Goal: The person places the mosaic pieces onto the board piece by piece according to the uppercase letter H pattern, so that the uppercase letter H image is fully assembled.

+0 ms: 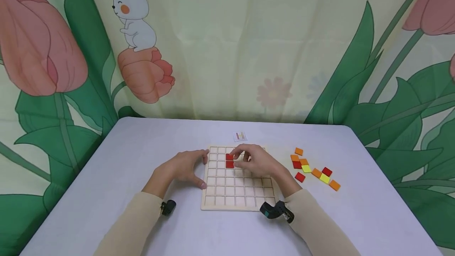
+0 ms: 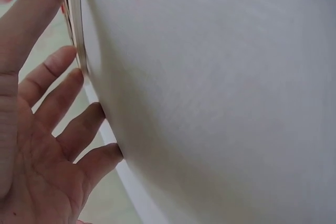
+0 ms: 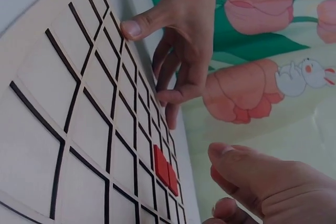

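Observation:
A light wooden grid board [image 1: 215, 204] lies on the table, with two red square tiles [image 1: 229, 164] in neighbouring cells of one column near its upper middle. My left hand [image 1: 185, 166] spans the board's left edge, the thumb low and the fingertips near the upper corner. Over the board is my right hand [image 1: 257, 159], its index finger and thumb close beside the red tiles. In the right wrist view, the right hand [image 3: 268, 182] stands off the board's surface, the thumb near the bent index finger, and no tile shows between them.
Right of the board, loose orange [image 1: 299, 151], red [image 1: 300, 177] and yellow [image 1: 324, 178] tiles lie scattered on the white table [image 1: 177, 232]. A small card [image 1: 240, 136] with a printed coloured grid is behind the board. A patterned curtain [image 1: 227, 50] hangs beyond the table.

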A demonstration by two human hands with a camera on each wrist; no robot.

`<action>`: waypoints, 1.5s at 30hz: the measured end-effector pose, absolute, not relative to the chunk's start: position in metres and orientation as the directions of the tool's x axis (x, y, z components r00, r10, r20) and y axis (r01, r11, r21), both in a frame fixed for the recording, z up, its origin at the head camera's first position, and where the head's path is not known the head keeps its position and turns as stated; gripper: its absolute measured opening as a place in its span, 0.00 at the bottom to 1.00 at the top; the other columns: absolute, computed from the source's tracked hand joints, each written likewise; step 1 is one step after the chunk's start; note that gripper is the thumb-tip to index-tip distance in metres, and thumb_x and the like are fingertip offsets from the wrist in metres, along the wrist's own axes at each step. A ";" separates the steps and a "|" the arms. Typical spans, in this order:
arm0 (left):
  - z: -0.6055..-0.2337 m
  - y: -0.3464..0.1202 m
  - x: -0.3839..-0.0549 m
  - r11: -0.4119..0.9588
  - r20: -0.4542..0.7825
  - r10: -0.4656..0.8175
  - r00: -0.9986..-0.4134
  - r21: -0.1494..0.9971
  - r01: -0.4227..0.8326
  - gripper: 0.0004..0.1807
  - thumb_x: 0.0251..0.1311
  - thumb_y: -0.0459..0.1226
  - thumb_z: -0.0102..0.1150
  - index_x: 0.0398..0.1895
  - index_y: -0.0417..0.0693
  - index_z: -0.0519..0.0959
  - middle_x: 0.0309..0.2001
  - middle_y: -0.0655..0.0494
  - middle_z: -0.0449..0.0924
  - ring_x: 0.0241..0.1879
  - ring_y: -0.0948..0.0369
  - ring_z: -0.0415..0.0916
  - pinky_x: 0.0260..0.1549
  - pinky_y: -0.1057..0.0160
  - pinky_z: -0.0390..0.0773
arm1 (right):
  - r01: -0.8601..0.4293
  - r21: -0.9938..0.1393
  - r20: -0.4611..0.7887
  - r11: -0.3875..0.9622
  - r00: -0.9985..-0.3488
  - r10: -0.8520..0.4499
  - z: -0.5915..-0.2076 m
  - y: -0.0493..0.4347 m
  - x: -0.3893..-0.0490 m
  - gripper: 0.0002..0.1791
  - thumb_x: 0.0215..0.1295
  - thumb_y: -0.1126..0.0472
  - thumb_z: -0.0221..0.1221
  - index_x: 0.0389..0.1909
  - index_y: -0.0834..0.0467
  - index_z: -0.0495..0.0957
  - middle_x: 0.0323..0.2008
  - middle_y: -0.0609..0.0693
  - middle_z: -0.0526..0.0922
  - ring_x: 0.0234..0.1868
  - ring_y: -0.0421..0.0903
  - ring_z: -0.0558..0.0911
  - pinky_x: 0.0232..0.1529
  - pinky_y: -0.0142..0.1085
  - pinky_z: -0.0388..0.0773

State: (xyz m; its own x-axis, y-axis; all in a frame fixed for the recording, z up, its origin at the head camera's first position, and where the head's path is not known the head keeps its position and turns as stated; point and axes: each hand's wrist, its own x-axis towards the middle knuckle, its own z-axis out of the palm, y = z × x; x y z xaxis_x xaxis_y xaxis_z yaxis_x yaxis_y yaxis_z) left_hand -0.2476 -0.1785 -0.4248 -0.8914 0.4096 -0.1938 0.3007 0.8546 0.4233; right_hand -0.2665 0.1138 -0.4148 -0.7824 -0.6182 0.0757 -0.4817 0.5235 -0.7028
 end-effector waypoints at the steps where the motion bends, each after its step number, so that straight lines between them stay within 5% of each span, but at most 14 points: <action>1: -0.426 -0.178 -0.247 0.856 -0.191 0.409 -0.892 0.420 0.302 0.38 0.31 0.58 0.87 0.44 0.63 0.73 0.78 0.62 0.63 0.70 0.57 0.69 0.67 0.50 0.71 | -0.482 -0.701 0.073 0.526 -0.782 -0.619 -0.415 0.115 -0.265 0.16 0.69 0.60 0.66 0.56 0.55 0.82 0.44 0.45 0.83 0.34 0.42 0.79 0.36 0.34 0.79; 20: -0.424 -0.177 -0.249 0.853 -0.169 0.406 -0.898 0.424 0.306 0.42 0.31 0.58 0.87 0.51 0.62 0.73 0.73 0.60 0.69 0.64 0.57 0.73 0.66 0.49 0.72 | -0.542 -0.656 0.199 0.525 -0.795 -0.573 -0.396 0.173 -0.252 0.14 0.66 0.61 0.70 0.51 0.51 0.84 0.37 0.42 0.80 0.35 0.44 0.79 0.37 0.35 0.81; 31: -0.428 -0.180 -0.251 0.858 -0.182 0.407 -0.895 0.414 0.306 0.42 0.30 0.59 0.87 0.50 0.62 0.73 0.72 0.60 0.71 0.60 0.58 0.74 0.63 0.48 0.73 | -0.464 -0.719 0.198 0.517 -0.851 -0.487 -0.422 0.214 -0.239 0.15 0.66 0.61 0.69 0.52 0.58 0.83 0.37 0.44 0.81 0.36 0.44 0.79 0.38 0.33 0.80; 45: -0.430 -0.181 -0.253 0.847 -0.181 0.426 -0.886 0.423 0.322 0.41 0.32 0.61 0.85 0.49 0.62 0.72 0.74 0.61 0.69 0.68 0.56 0.70 0.67 0.48 0.71 | -0.547 -0.552 0.262 0.630 -0.830 -0.492 -0.399 0.258 -0.240 0.15 0.62 0.61 0.72 0.48 0.48 0.84 0.36 0.38 0.80 0.36 0.39 0.79 0.38 0.33 0.82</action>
